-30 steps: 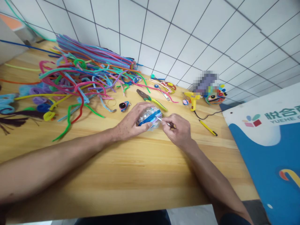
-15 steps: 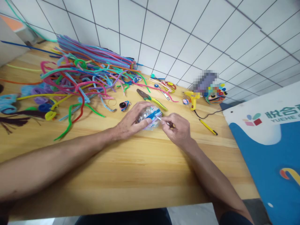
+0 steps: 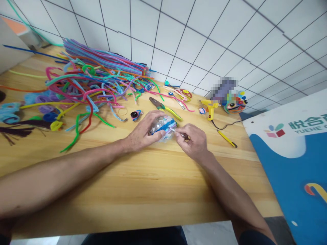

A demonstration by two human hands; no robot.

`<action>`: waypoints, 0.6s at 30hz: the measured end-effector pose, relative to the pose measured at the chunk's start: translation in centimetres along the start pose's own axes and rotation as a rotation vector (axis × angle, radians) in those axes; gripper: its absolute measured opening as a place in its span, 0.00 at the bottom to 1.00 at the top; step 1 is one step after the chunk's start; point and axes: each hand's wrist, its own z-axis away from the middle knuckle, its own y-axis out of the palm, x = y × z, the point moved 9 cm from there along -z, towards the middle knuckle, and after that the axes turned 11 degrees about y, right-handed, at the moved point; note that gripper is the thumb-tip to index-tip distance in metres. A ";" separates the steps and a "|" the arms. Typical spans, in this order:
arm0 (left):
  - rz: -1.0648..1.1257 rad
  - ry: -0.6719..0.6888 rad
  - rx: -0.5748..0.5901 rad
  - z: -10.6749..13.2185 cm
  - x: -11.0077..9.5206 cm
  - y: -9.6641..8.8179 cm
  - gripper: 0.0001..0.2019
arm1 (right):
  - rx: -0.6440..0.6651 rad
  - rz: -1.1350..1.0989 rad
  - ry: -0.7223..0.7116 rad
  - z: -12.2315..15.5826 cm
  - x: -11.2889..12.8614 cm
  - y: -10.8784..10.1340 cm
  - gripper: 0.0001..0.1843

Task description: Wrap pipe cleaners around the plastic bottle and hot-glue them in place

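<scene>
My left hand (image 3: 143,134) is wrapped round a small clear ball-shaped object (image 3: 165,127) with blue and pink pipe cleaner bands on it, holding it on the wooden table (image 3: 143,190). My right hand (image 3: 191,141) is pinched on a thin metal tool (image 3: 178,133) whose tip touches the right side of the ball. Both forearms rest on the table.
A big heap of coloured pipe cleaners (image 3: 89,81) covers the back left. Pliers with green-yellow handles (image 3: 165,109) lie behind the ball. A yellow glue gun (image 3: 209,109), a colourful craft figure (image 3: 233,103) and a yellow pen (image 3: 227,139) are at right. A blue-white board (image 3: 293,160) leans right.
The ball has turned slightly in my left hand. Both hands stay in place.
</scene>
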 end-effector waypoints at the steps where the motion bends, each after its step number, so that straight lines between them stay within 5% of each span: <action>1: -0.002 0.000 -0.002 0.0 0.0 0.0 0.25 | -0.002 0.004 -0.008 0.0 0.1 0.0 0.09; 18: 0.001 -0.033 0.002 -0.1 -0.3 -0.2 0.23 | 0.006 0.033 -0.044 0.2 0.7 0.2 0.08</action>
